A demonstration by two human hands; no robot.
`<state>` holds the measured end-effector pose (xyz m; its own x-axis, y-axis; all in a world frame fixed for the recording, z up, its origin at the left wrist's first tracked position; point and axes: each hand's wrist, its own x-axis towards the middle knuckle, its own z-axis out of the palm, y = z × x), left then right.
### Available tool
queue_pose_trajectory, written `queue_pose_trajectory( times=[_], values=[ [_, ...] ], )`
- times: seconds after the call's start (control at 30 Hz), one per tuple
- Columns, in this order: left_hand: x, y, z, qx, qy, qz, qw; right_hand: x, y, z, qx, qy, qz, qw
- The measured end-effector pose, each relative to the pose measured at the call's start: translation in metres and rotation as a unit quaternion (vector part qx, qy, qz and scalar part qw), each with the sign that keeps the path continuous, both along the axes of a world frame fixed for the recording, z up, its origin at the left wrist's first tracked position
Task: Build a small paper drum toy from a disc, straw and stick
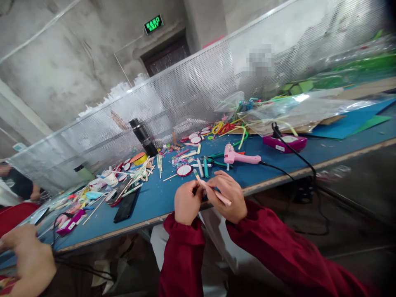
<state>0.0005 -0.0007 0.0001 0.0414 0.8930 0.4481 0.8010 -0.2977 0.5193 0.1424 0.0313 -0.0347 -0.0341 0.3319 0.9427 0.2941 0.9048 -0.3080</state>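
My left hand (186, 202) and my right hand (228, 194) meet at the near edge of the blue table (161, 194), both in dark red sleeves. Together they grip a thin pink stick (213, 192) that slants from upper left to lower right. The fingers of both hands are curled round it. Just beyond them lie a round red-rimmed white disc (184, 170), two teal markers (205, 166) and a pink glue gun (239, 156) with a black cord.
Craft sticks, discs and coloured scraps (133, 171) litter the left and middle of the table. A black phone (126, 207), a black cylinder (143, 137), a magenta box (285, 142) and plastic bags (297, 109) are there too. A perforated metal screen (192, 90) backs it. Another person's hand (27, 260) is at lower left.
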Motion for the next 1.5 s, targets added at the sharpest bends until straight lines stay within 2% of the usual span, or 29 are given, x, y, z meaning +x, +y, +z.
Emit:
queue_pose_trajectory(
  times=[0.23, 0.57, 0.9, 1.07, 1.5],
  values=[
    [-0.0006, 0.0006, 0.0009, 0.002, -0.024, -0.026, 0.999, 0.0005, 0.0019, -0.0018, -0.003, 0.009, -0.026, 1.000],
    [-0.0002, 0.0014, -0.0008, -0.004, -0.001, 0.001, 1.000, 0.0010, 0.0004, -0.0007, 0.019, 0.016, 0.014, 1.000],
    [0.0002, -0.0002, 0.0006, -0.006, 0.004, 0.002, 1.000, 0.0009, 0.0002, 0.0010, 0.009, 0.008, 0.005, 1.000],
    [-0.0006, 0.0002, 0.0014, -0.009, -0.018, -0.022, 1.000, 0.0010, 0.0017, -0.0010, 0.003, 0.019, -0.012, 1.000],
    [0.0005, -0.0001, 0.0004, -0.005, 0.006, 0.003, 1.000, 0.0007, -0.0007, 0.0005, 0.012, 0.024, 0.008, 1.000]
  ],
)
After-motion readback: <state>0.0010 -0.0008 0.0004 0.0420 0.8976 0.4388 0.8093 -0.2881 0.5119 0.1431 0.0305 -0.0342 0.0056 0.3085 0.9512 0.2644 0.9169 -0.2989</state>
